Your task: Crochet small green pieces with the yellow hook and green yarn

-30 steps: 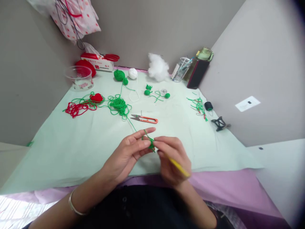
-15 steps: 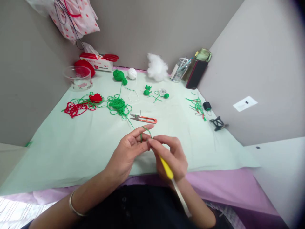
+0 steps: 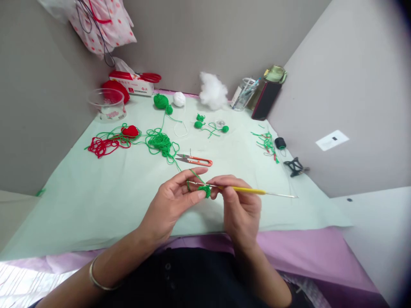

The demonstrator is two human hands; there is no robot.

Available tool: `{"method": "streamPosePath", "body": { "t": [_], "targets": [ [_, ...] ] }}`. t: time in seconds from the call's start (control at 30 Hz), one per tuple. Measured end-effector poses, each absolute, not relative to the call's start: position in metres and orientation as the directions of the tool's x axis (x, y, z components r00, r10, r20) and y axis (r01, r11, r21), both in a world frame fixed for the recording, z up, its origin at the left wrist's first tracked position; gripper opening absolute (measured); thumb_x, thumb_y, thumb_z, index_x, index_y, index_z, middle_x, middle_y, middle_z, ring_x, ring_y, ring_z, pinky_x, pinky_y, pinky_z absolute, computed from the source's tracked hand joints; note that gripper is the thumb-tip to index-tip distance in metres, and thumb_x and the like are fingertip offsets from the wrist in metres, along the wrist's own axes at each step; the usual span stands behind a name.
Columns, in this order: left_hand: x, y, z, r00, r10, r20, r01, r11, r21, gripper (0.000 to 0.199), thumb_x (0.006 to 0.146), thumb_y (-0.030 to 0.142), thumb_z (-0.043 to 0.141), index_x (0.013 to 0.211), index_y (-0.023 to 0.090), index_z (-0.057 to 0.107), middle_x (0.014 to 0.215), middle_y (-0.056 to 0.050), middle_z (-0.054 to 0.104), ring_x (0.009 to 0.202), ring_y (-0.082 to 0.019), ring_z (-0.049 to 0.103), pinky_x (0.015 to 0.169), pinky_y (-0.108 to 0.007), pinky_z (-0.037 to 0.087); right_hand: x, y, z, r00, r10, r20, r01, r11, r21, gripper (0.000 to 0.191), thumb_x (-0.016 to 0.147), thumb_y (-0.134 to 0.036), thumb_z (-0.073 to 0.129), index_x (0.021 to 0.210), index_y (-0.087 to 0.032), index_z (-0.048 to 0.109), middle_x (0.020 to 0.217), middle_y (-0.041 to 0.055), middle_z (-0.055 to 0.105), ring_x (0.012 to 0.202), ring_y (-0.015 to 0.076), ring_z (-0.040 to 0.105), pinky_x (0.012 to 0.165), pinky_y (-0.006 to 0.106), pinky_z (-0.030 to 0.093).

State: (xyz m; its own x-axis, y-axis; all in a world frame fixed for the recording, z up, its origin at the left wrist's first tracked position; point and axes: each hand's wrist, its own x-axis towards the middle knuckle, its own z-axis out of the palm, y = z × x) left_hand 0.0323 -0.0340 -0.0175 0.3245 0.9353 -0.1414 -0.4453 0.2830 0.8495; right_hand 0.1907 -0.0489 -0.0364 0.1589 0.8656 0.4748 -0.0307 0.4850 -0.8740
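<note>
My left hand (image 3: pixel 171 201) pinches a small green crocheted piece (image 3: pixel 204 191) between thumb and fingers, with green yarn looped over its raised index finger. My right hand (image 3: pixel 242 209) is closed on the yellow handle of a crochet hook (image 3: pixel 250 190). The hook's thin metal tip passes across the top of the green piece and points left, towards my left fingers. From my left hand the strand runs back to a loose green yarn pile (image 3: pixel 159 143). Orange thread snips (image 3: pixel 199 161) lie just beyond my hands.
Red yarn (image 3: pixel 102 146) and a clear tub (image 3: pixel 111 112) are at the left. White stuffing (image 3: pixel 212 92), a cup of tools (image 3: pixel 244 95) and a dark case (image 3: pixel 266 100) stand at the back. Green scraps (image 3: pixel 266 142), black thread (image 3: pixel 280 143) and a black stand (image 3: pixel 296 166) lie right.
My right hand has turned, swinging the hook from pointing down towards me to nearly level, its rear end now at the right. The green piece has come into view.
</note>
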Motion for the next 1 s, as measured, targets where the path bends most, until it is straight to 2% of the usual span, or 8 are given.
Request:
{"method": "streamPosePath", "body": {
  "t": [0.2, 0.33, 0.5, 0.6, 0.73, 0.87, 0.93, 1.0],
  "targets": [
    [0.029, -0.033, -0.017, 0.314, 0.939, -0.137, -0.402, 0.263, 0.877, 0.026, 0.086, 0.028, 0.086, 0.112, 0.031, 0.086, 0.088, 0.001, 0.063, 0.088, -0.013, 0.058, 0.086, -0.024, 0.048, 0.194, -0.045, -0.035, 0.161, 0.913, 0.375, -0.188, 0.402, -0.896, 0.021, 0.105, -0.036, 0.062, 0.098, -0.021, 0.075, 0.090, 0.0050, 0.080, 0.065, 0.0142, 0.071, 0.062, 0.029, 0.062],
    [0.028, -0.033, -0.017, 0.307, 0.943, -0.127, -0.372, 0.242, 0.896, 0.024, 0.088, 0.028, 0.083, 0.112, 0.030, 0.086, 0.088, 0.001, 0.063, 0.087, -0.015, 0.057, 0.083, -0.025, 0.047, 0.196, -0.048, -0.032, 0.106, 0.913, 0.393, -0.204, 0.407, -0.890, 0.021, 0.108, -0.032, 0.056, 0.100, -0.022, 0.073, 0.093, 0.0047, 0.081, 0.069, 0.0145, 0.073, 0.066, 0.030, 0.063],
    [0.026, -0.033, -0.019, 0.271, 0.957, -0.101, -0.313, 0.187, 0.931, 0.028, 0.087, 0.027, 0.084, 0.115, 0.028, 0.084, 0.088, 0.000, 0.063, 0.087, -0.016, 0.060, 0.081, -0.026, 0.049, 0.199, -0.058, -0.031, 0.088, 0.816, 0.572, 0.080, 0.566, -0.820, 0.025, 0.109, -0.019, 0.051, 0.115, -0.026, 0.074, 0.102, 0.0050, 0.079, 0.079, 0.0161, 0.074, 0.073, 0.034, 0.063],
    [0.027, -0.034, -0.020, 0.238, 0.969, -0.070, -0.275, 0.136, 0.952, 0.030, 0.086, 0.026, 0.085, 0.116, 0.027, 0.084, 0.087, 0.000, 0.064, 0.086, -0.015, 0.061, 0.080, -0.025, 0.050, 0.199, -0.062, -0.032, -0.015, 0.720, 0.694, 0.277, 0.670, -0.689, 0.028, 0.107, -0.014, 0.051, 0.122, -0.026, 0.072, 0.103, 0.0066, 0.080, 0.092, 0.0201, 0.077, 0.079, 0.037, 0.065],
    [0.030, -0.036, -0.018, 0.177, 0.983, -0.051, -0.288, 0.101, 0.952, 0.035, 0.083, 0.021, 0.087, 0.117, 0.027, 0.083, 0.085, 0.002, 0.065, 0.086, -0.014, 0.061, 0.087, -0.024, 0.050, 0.197, -0.064, -0.040, -0.127, 0.639, 0.758, 0.479, 0.709, -0.518, 0.032, 0.102, -0.013, 0.060, 0.130, -0.026, 0.071, 0.113, 0.0100, 0.080, 0.100, 0.0222, 0.077, 0.081, 0.036, 0.066],
    [0.033, -0.035, -0.017, 0.305, 0.927, -0.216, -0.468, 0.344, 0.814, 0.046, 0.080, 0.025, 0.090, 0.125, 0.025, 0.080, 0.083, 0.002, 0.066, 0.082, -0.013, 0.061, 0.083, -0.024, 0.051, 0.194, -0.064, -0.049, -0.142, 0.585, 0.798, 0.650, 0.663, -0.371, 0.047, 0.096, -0.009, 0.069, 0.135, -0.034, 0.073, 0.116, 0.0084, 0.078, 0.105, 0.0247, 0.076, 0.084, 0.038, 0.067],
    [0.032, -0.032, -0.017, 0.401, 0.866, -0.298, -0.521, 0.484, 0.703, 0.041, 0.079, 0.027, 0.090, 0.120, 0.021, 0.082, 0.083, 0.000, 0.067, 0.080, -0.013, 0.062, 0.082, -0.025, 0.052, 0.194, -0.063, -0.047, -0.076, 0.581, 0.810, 0.611, 0.669, -0.423, 0.041, 0.098, -0.012, 0.066, 0.131, -0.034, 0.074, 0.112, 0.0082, 0.078, 0.099, 0.0242, 0.076, 0.079, 0.039, 0.067],
    [0.031, -0.029, -0.016, 0.419, 0.852, -0.314, -0.542, 0.512, 0.666, 0.036, 0.079, 0.026, 0.089, 0.114, 0.019, 0.084, 0.083, -0.001, 0.067, 0.080, -0.013, 0.061, 0.083, -0.025, 0.052, 0.195, -0.062, -0.042, 0.046, 0.642, 0.766, 0.472, 0.661, -0.583, 0.030, 0.102, -0.015, 0.060, 0.124, -0.030, 0.076, 0.102, 0.0075, 0.077, 0.086, 0.0216, 0.074, 0.071, 0.038, 0.065]
  ]
}}
